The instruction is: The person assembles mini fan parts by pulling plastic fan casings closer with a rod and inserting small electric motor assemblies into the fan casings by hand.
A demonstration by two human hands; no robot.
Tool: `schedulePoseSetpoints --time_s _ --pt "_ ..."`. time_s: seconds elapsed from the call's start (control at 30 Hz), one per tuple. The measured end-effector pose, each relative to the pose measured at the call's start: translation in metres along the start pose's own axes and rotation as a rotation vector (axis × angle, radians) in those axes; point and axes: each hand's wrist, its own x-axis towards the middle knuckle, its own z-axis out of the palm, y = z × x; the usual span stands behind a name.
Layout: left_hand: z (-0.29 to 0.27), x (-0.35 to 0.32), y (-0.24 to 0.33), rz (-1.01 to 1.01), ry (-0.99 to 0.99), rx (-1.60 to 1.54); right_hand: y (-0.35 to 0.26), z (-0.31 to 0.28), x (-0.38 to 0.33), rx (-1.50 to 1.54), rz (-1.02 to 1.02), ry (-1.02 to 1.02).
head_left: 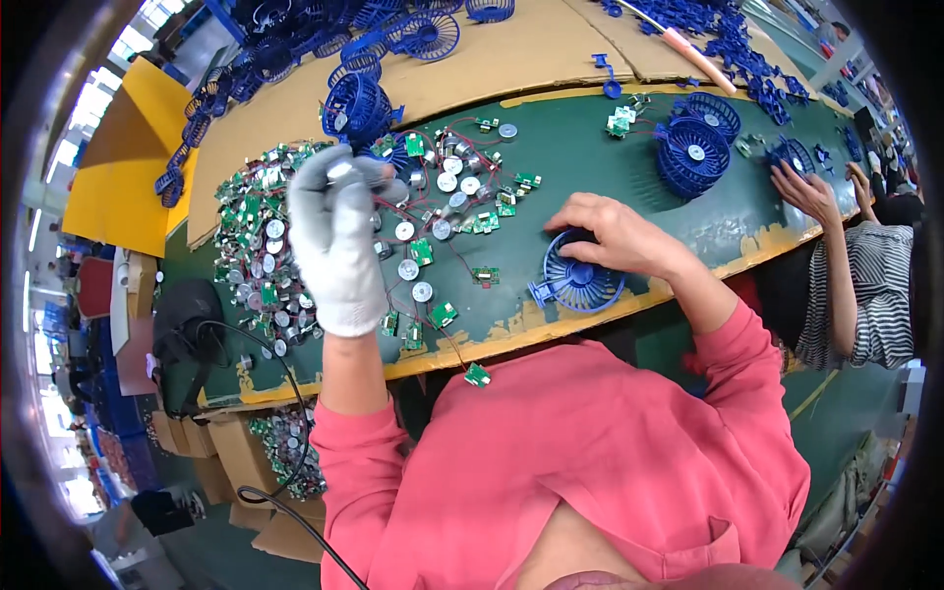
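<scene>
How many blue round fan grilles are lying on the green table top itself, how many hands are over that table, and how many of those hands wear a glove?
Blue fan grilles on the green table top: 4, at and
Bare hands: 2, right hand and a co-worker's hand
Gloved hands: 1, left hand
Total: 7

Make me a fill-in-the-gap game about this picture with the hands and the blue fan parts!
1. The left hand wears a white ____.
2. The bare right hand rests on a round fan grille coloured ____.
3. The small circuit boards scattered on the table are coloured ____.
4. The person's sleeves are coloured ____.

Missing words: glove; blue; green; pink
</scene>
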Motion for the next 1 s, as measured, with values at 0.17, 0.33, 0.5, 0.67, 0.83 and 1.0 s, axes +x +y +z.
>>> schedulePoseSetpoints --time_s 0.17,0.33,0.5,0.67,0.83,1.0 --pt "0.021 0.011 0.031 0.010 -0.059 -0.308 -0.019 -0.011 0.018 0.220 -0.040 0.107" --pt "0.046 0.021 0.017 0.170 -0.095 -0.303 -0.041 -0.004 0.041 0.312 -0.191 0.151" --pt "0.027 -0.021 0.047 -0.203 -0.233 -0.067 -0.065 -0.017 0.019 0.240 -0.106 0.240" --pt "0.035 -0.056 0.011 -0.166 -0.488 0.035 -0.071 0.005 -0.006 0.175 -0.205 0.260" --pt "0.043 -0.084 0.004 -0.274 -0.410 0.084 -0.062 0.031 -0.019 0.168 -0.162 0.298" --pt "0.049 -0.089 -0.010 -0.259 -0.379 0.108 -0.069 0.025 -0.015 0.102 -0.203 0.277"
